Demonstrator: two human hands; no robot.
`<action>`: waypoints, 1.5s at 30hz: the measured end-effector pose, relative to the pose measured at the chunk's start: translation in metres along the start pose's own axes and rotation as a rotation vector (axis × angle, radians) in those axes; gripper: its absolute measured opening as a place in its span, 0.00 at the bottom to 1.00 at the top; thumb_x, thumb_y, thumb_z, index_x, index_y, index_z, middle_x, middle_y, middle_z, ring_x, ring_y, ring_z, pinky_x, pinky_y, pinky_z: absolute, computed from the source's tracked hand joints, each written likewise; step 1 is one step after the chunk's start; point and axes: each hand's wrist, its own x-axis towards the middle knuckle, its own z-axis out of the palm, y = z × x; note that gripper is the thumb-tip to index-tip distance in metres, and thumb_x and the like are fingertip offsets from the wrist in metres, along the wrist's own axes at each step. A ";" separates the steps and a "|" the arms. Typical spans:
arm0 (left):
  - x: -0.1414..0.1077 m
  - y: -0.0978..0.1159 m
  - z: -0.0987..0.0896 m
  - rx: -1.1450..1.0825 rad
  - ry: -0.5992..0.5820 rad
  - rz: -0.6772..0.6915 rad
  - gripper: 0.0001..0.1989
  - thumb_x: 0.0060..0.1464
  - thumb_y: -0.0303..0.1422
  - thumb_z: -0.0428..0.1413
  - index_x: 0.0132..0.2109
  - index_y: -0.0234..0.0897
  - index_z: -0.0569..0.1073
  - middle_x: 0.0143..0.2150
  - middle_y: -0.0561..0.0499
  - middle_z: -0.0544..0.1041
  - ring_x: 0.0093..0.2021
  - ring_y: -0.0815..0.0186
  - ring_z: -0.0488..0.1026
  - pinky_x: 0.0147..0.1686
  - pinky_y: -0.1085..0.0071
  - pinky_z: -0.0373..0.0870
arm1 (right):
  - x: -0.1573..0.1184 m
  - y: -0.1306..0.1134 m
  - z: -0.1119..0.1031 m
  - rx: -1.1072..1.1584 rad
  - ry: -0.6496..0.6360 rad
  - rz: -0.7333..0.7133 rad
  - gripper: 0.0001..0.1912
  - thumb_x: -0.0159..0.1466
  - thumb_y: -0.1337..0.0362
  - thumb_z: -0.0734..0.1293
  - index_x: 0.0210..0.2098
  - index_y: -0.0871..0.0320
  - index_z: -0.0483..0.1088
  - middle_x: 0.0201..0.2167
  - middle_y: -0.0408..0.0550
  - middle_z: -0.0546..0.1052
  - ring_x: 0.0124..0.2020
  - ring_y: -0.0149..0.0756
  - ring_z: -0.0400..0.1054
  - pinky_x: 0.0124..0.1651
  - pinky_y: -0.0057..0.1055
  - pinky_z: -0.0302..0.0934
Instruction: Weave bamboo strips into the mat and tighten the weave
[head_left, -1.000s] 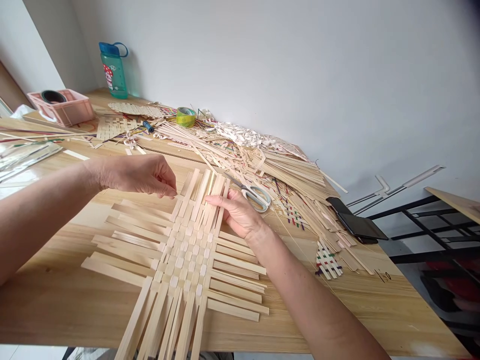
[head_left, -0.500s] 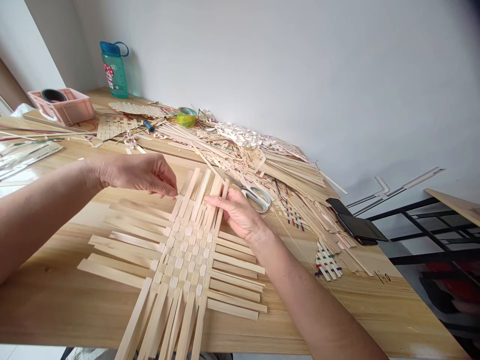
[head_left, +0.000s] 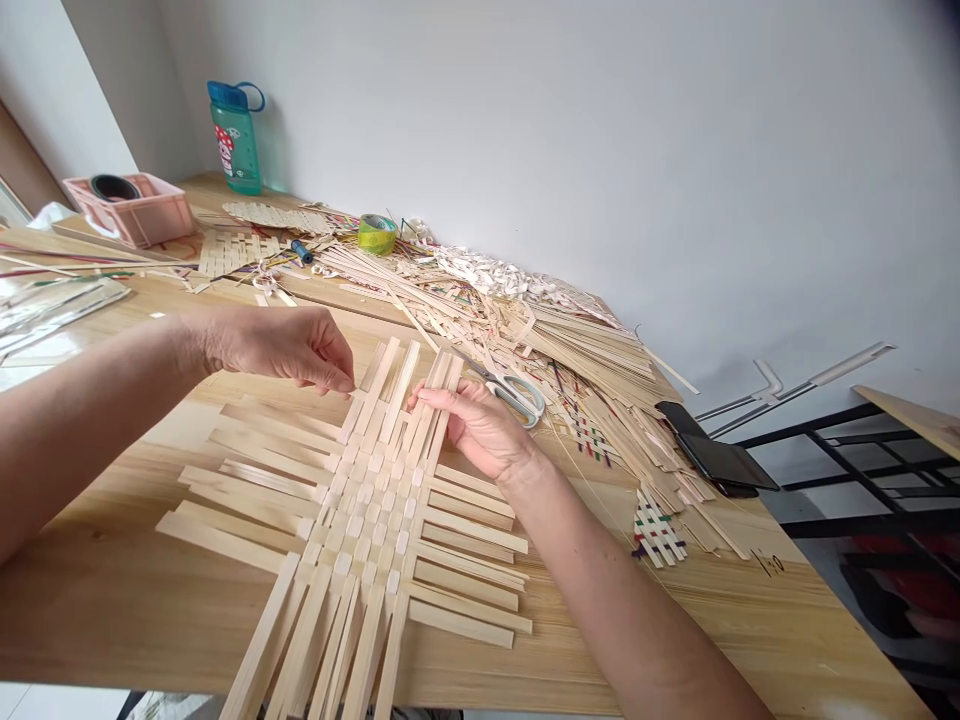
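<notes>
A woven mat of pale wooden strips [head_left: 367, 510] lies on the table, its loose strip ends fanning out on all sides. My left hand [head_left: 289, 350] is closed in a pinch at the mat's far left corner, on the end of a thin pale crosswise strip [head_left: 360, 394] that runs among the upright strips. At the far right corner, my right hand [head_left: 476, 425] grips a few upright strip ends [head_left: 442, 375] between thumb and fingers. Part of its fingers is hidden behind those strips.
Scissors [head_left: 517, 395] lie just beyond my right hand. Heaped loose strips [head_left: 585, 345], a tape roll [head_left: 377, 235], a pink basket [head_left: 161, 215] and a bottle [head_left: 236, 145] stand along the back. A phone [head_left: 720, 455] and a small woven piece [head_left: 658, 527] are at right.
My right thumb has moved across the upright strips, and the far right ends are now gathered together in that hand. My left hand keeps its pinch in the same place.
</notes>
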 end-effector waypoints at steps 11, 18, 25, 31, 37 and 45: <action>-0.001 -0.001 -0.003 -0.038 -0.003 -0.067 0.17 0.48 0.43 0.61 0.34 0.30 0.82 0.24 0.51 0.73 0.25 0.71 0.65 0.25 0.75 0.62 | -0.001 -0.002 -0.003 -0.012 -0.070 0.040 0.16 0.46 0.57 0.81 0.32 0.56 0.81 0.35 0.46 0.83 0.37 0.34 0.78 0.47 0.32 0.70; -0.001 0.004 0.001 -0.019 -0.066 0.019 0.16 0.53 0.42 0.59 0.31 0.31 0.80 0.24 0.53 0.71 0.26 0.71 0.65 0.26 0.76 0.61 | 0.000 -0.001 -0.004 -0.044 -0.079 0.017 0.15 0.47 0.55 0.81 0.31 0.54 0.81 0.33 0.43 0.83 0.37 0.34 0.77 0.46 0.32 0.71; 0.002 -0.004 -0.003 -0.129 -0.120 0.057 0.14 0.54 0.39 0.58 0.35 0.30 0.79 0.27 0.50 0.74 0.29 0.69 0.68 0.31 0.75 0.66 | -0.001 -0.003 -0.001 -0.031 -0.077 -0.020 0.14 0.48 0.55 0.80 0.31 0.53 0.80 0.32 0.42 0.82 0.35 0.34 0.76 0.46 0.35 0.70; 0.007 -0.013 0.000 -0.264 -0.114 0.073 0.12 0.52 0.37 0.61 0.36 0.30 0.80 0.27 0.50 0.75 0.29 0.70 0.69 0.31 0.75 0.67 | 0.000 -0.002 -0.003 -0.051 -0.056 -0.021 0.14 0.50 0.54 0.79 0.33 0.53 0.81 0.33 0.42 0.82 0.36 0.34 0.75 0.44 0.33 0.69; 0.007 -0.017 0.003 -0.375 -0.028 0.099 0.12 0.48 0.36 0.64 0.36 0.29 0.79 0.27 0.50 0.76 0.27 0.71 0.68 0.30 0.74 0.66 | -0.003 -0.005 -0.003 -0.076 -0.059 -0.040 0.17 0.51 0.58 0.79 0.40 0.53 0.80 0.37 0.43 0.82 0.37 0.33 0.74 0.43 0.31 0.69; 0.007 -0.020 0.002 -0.368 -0.030 0.102 0.11 0.49 0.35 0.64 0.36 0.30 0.80 0.26 0.52 0.75 0.27 0.72 0.68 0.29 0.76 0.66 | -0.002 -0.006 -0.009 -0.070 -0.070 -0.003 0.15 0.50 0.56 0.78 0.36 0.55 0.81 0.37 0.47 0.82 0.38 0.37 0.75 0.42 0.35 0.69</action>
